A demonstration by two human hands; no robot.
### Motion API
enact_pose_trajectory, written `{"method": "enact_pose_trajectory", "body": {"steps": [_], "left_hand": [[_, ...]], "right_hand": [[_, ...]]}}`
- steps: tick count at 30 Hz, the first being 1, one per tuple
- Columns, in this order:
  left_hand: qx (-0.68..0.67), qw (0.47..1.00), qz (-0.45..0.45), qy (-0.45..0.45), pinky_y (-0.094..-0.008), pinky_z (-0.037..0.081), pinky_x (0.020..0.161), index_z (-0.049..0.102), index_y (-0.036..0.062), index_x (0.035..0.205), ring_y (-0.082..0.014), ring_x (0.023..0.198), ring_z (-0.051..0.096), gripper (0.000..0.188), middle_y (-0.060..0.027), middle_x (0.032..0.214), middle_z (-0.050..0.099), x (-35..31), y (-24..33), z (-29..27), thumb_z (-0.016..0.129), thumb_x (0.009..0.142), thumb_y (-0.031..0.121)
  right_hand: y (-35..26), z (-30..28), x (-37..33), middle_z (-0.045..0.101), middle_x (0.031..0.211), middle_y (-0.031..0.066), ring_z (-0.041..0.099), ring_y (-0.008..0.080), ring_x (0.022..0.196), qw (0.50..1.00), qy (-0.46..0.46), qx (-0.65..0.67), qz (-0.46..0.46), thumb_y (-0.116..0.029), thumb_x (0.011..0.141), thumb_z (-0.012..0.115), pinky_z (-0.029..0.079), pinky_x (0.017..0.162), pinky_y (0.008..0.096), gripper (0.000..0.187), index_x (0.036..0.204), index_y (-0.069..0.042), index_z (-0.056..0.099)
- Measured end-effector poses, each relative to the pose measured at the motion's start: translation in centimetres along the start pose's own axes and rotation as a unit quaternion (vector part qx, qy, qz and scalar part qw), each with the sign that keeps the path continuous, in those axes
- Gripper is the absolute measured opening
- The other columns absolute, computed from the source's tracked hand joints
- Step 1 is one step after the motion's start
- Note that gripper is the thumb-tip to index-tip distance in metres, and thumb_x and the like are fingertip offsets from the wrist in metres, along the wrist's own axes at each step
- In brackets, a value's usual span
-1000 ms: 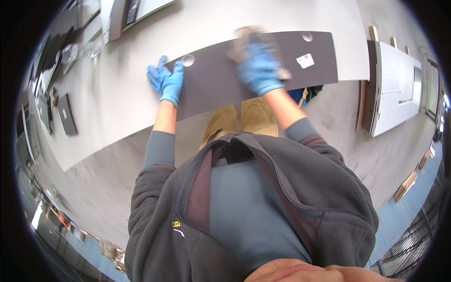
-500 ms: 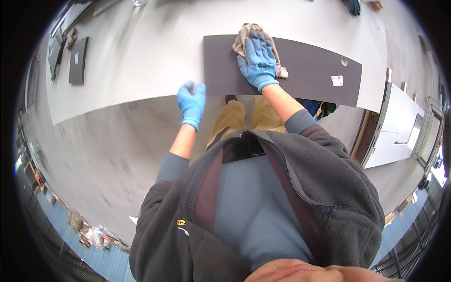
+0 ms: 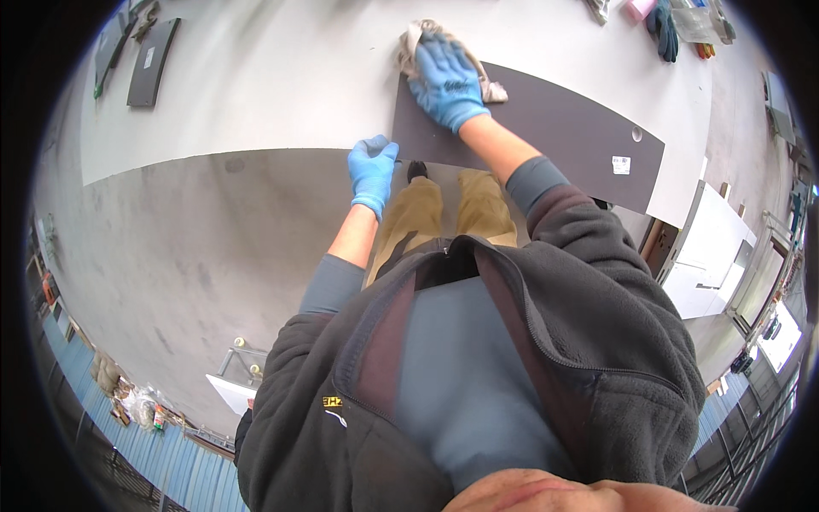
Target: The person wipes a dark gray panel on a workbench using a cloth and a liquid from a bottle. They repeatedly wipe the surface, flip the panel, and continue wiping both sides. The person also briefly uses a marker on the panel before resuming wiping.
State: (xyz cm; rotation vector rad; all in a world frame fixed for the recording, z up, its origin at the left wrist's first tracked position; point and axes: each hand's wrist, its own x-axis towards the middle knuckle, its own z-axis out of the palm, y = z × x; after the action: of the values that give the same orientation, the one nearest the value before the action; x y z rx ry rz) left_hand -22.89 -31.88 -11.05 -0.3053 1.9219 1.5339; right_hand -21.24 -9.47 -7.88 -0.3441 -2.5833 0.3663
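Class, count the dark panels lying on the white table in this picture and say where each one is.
2. One large dark panel lies under the right hand and its cloth; a smaller dark panel lies at the table's far left. Others may be hidden beyond the rim.

A broad white bench (image 3: pixel 256 94) carries the work, its near edge running just above the grey floor (image 3: pixel 171 256). A long dark panel (image 3: pixel 554 128) lies flat on it, the near corner overhanging the edge, with a crumpled beige cloth (image 3: pixel 418 38) on the panel's far left end. Two smaller dark panels (image 3: pixel 153 60) lie at the far left, and a pink block (image 3: pixel 638 8) and blue gloves (image 3: pixel 664 30) sit at the far right.
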Motion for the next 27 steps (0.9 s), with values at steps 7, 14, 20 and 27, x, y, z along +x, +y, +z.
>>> {"method": "enact_pose_trajectory", "body": {"steps": [7, 14, 20, 27], "left_hand": [[-0.071, 0.996, -0.029, -0.043, -0.0368, 0.066, 0.076, 0.063, -0.0052, 0.113, -0.0235, 0.088, 0.073, 0.026, -0.0157, 0.108, 0.072, 0.1, 1.4, -0.8, 0.074, 0.090, -0.003], [-0.030, 0.999, -0.030, -0.019, -0.0346, 0.066, 0.076, 0.069, 0.0015, 0.108, -0.0187, 0.085, 0.073, 0.025, -0.0079, 0.101, 0.073, 0.2, 1.2, -0.8, 0.082, 0.088, -0.002], [-0.041, 0.999, -0.031, -0.006, -0.0340, 0.065, 0.077, 0.069, 0.0007, 0.106, -0.0185, 0.085, 0.072, 0.024, -0.0078, 0.099, 0.073, 0.2, 1.3, -0.6, 0.083, 0.086, -0.003], [-0.038, 0.999, -0.020, -0.005, -0.0308, 0.063, 0.076, 0.070, -0.0001, 0.104, -0.0169, 0.083, 0.071, 0.024, -0.0082, 0.097, 0.074, 0.5, 0.9, -0.7, 0.084, 0.085, -0.002]], "right_hand": [[-5.5, -0.5, -8.7, 0.062, 0.146, 0.0148, 0.056, 0.0338, 0.141, 0.979, -0.126, 0.150, -0.061, -0.015, 0.085, 0.068, 0.042, 0.119, 0.0509, 0.049, 0.134, -0.008, 0.063], [6.2, -8.7, -6.9, 0.061, 0.145, 0.0199, 0.056, 0.0362, 0.138, 0.966, -0.140, -0.047, 0.211, -0.015, 0.086, 0.069, 0.041, 0.117, 0.0518, 0.046, 0.131, -0.007, 0.064], [7.8, -9.1, -4.2, 0.067, 0.132, 0.0158, 0.058, 0.0316, 0.135, 0.982, -0.118, -0.138, -0.053, -0.033, 0.089, 0.074, 0.039, 0.120, 0.0524, 0.042, 0.124, -0.010, 0.068], [4.5, -5.9, 0.3, 0.079, 0.093, 0.0098, 0.076, 0.0306, 0.094, 0.930, -0.326, -0.136, 0.098, -0.038, 0.095, 0.066, 0.056, 0.090, 0.0462, 0.025, 0.100, -0.018, 0.079]]}}
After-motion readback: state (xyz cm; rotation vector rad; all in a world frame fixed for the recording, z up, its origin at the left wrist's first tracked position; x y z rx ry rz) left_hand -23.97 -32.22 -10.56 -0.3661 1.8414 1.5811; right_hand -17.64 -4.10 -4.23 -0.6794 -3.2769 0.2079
